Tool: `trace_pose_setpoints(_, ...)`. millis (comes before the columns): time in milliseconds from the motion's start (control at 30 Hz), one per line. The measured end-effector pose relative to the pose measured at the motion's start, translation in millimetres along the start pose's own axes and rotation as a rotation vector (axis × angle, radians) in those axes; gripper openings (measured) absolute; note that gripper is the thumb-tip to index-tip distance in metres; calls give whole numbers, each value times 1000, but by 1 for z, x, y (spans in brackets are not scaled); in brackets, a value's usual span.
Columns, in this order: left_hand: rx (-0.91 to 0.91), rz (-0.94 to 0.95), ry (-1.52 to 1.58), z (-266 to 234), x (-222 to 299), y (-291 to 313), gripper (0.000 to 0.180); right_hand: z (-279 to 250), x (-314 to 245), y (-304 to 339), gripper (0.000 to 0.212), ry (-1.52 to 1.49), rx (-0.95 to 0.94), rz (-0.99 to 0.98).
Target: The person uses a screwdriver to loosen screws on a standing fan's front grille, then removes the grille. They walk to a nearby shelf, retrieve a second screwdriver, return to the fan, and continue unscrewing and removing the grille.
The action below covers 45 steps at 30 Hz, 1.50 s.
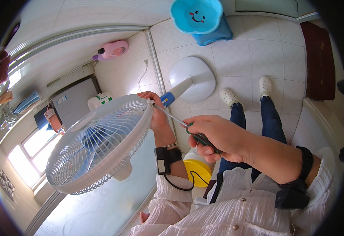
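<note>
While the right hand (212, 135) (curled) grips a screwdriver (198, 137), its forearm (272, 155) slants.

The fan head (101, 142) is left of the screwdriver (201, 139), the basin (197, 23) beyond both

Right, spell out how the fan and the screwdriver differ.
Size: the fan is far larger; the screwdriver fits in one hand.
Colour: the fan is mostly white with blue parts; the screwdriver has a dark and green handle and a metal shaft.
Support: the fan's base rests on the floor; the screwdriver is held in the right hand.
Shared: both have a long, straight shaft.
</note>
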<state>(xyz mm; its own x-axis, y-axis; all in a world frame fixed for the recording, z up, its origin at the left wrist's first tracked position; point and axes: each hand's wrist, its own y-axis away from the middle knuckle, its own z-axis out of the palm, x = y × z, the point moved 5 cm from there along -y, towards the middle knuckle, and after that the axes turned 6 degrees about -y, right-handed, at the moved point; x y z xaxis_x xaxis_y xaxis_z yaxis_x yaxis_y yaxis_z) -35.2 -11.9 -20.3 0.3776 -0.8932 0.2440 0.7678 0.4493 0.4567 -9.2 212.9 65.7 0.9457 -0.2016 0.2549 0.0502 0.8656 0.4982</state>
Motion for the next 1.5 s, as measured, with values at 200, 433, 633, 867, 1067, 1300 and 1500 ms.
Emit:
trace_pose_setpoints(200,12,-10,28,0,-1,1,29,-4,-2,-3,36,-98,-3,29)
trace_pose_setpoints(433,8,-19,20,-1,-1,1,28,-16,-18,-7,14,-200,-93,98)
trace_pose_setpoints(633,-5,-22,-2,1,-2,3,28,-33,-30,-13,12,-202,-203,140)
trace_pose_setpoints(867,13,-28,37,0,-3,4,28,-38,-23,-12,19,-83,-118,96)
trace_pose_setpoints(1067,38,-22,62,-1,-2,3,27,-40,-24,-12,34,-28,-109,62)
trace_pose_setpoints(1300,20,-12,48,-3,-1,2,28,-40,-27,-17,16,-174,-182,118)
trace_pose_setpoints(1500,14,-41,55,-7,0,3,28,-32,-37,-8,14,118,26,30)
